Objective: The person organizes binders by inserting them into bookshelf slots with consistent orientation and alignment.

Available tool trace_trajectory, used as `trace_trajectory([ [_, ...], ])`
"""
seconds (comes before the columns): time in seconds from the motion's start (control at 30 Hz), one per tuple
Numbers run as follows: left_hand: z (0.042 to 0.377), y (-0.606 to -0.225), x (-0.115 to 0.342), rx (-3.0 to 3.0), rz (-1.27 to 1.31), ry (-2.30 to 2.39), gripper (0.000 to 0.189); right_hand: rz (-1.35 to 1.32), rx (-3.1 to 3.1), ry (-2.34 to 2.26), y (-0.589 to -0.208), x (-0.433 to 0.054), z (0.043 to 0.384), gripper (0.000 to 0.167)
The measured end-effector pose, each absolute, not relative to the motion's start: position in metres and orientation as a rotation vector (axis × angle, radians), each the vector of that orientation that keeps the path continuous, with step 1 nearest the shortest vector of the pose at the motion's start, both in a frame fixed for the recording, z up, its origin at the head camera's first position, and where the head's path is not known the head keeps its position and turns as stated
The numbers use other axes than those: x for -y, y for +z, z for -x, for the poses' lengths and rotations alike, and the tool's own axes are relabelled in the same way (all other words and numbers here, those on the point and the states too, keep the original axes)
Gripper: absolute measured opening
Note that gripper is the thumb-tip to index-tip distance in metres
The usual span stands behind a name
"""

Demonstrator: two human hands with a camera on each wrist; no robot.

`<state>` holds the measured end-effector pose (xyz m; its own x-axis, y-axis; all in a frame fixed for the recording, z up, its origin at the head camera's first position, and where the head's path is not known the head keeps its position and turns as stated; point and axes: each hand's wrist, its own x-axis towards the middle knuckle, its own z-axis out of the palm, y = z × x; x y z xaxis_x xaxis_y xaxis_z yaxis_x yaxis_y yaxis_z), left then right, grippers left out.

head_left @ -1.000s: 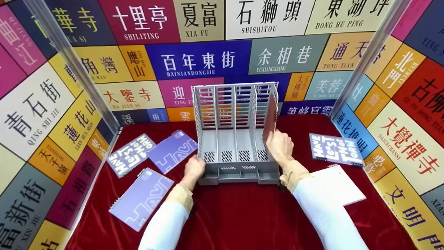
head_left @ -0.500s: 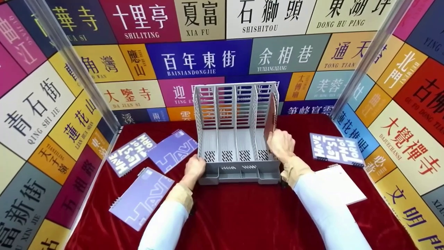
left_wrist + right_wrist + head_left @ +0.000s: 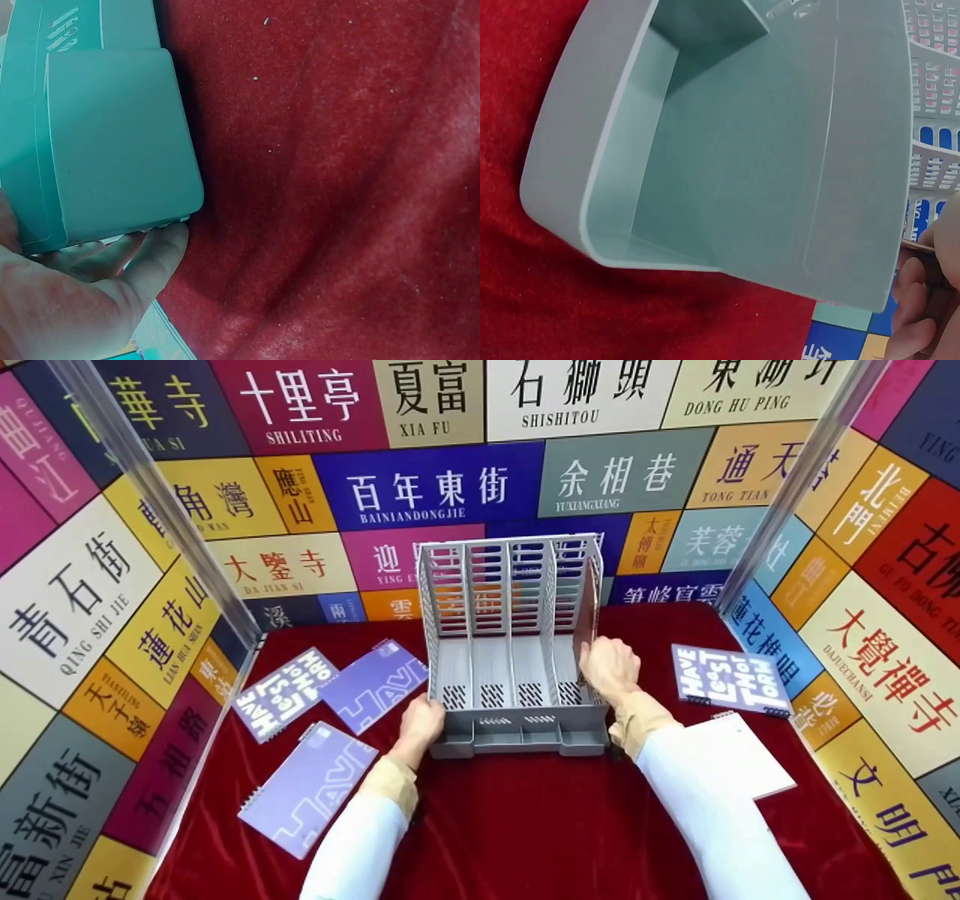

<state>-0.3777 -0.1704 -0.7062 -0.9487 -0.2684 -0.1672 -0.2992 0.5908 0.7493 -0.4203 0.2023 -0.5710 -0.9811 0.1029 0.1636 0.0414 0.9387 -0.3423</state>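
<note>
A grey desktop file rack (image 3: 517, 721) with upright dividers stands in the middle of the table in the head view. My left hand (image 3: 421, 726) grips its front left corner; the left wrist view has the fingers (image 3: 154, 259) against the side wall and the thumb at the edge. A thin reddish-brown notebook (image 3: 588, 604) stands upright in the rightmost slot, along the side wall. With my right hand (image 3: 611, 667) I pinch its near edge. In the right wrist view the curled fingers (image 3: 910, 300) show beside the rack's front tray (image 3: 705, 150).
Two purple notebooks (image 3: 309, 787) and a patterned notebook (image 3: 285, 695) lie left of the rack on the red cloth (image 3: 510, 825). To the right are another lettered notebook (image 3: 731, 679) and a white one (image 3: 739, 754), partly under the right sleeve. Sign-covered walls (image 3: 442, 484) enclose the table.
My right hand has shifted slightly to the right, and the brown notebook now lies closer along the rack's right wall. The left hand has stayed on the corner.
</note>
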Motion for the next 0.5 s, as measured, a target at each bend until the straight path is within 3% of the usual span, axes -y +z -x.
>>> trace_trajectory([
  [0.1,0.379,-0.707,0.171,-2.771,0.486,1.310,0.049,0.112,2.920,0.510,-0.571,-0.205,0.422,0.051],
  [0.33,0.353,-0.664,0.160,-2.817,0.479,1.337,0.045,0.135,2.948,0.516,-0.572,-0.210,0.425,0.050],
  [0.5,0.364,-0.686,0.163,-2.829,0.508,1.323,0.045,0.153,2.965,0.506,-0.575,-0.212,0.428,0.051],
])
